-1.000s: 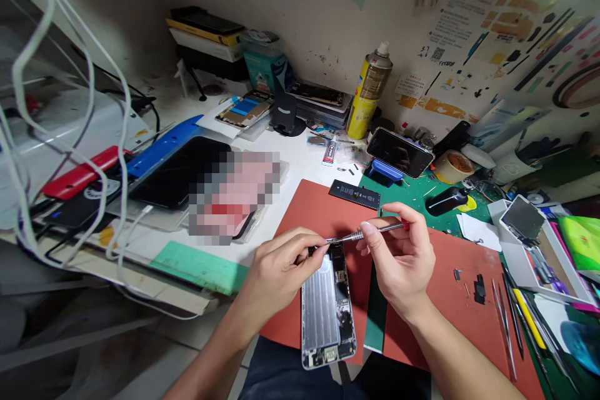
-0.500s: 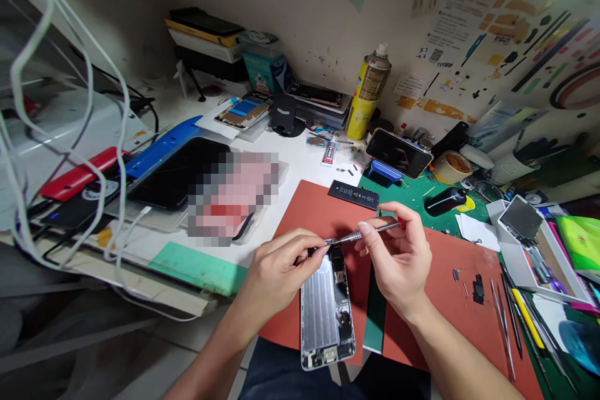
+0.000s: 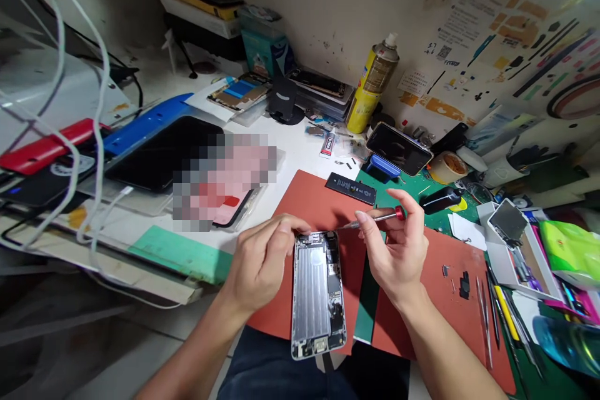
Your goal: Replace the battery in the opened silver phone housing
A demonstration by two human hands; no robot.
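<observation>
An opened phone body (image 3: 312,294) with a bare silver inside and dark parts along its right side lies on a reddish-brown mat (image 3: 307,200). My left hand (image 3: 265,259) is at the phone's upper left corner, its fingers curled together; whatever they pinch is hidden. In my right hand (image 3: 396,250) is a thin metal screwdriver (image 3: 375,217) with a red end cap, held between thumb and fingers. Its tip points left, above the phone's top edge and apart from it. A black battery (image 3: 350,188) lies beyond the phone on the mat's far edge.
Tweezers (image 3: 485,319) and small dark parts (image 3: 464,285) lie on the right mat. Farther right is a white tray (image 3: 525,256). Behind stand a propped phone (image 3: 398,147) and a yellow spray can (image 3: 372,84). White cables (image 3: 100,106) hang at the left.
My left hand has moved left, off the screwdriver tip, to the phone's upper left corner. The screwdriver tip has lifted away from the phone's top. The camera view has shifted slightly.
</observation>
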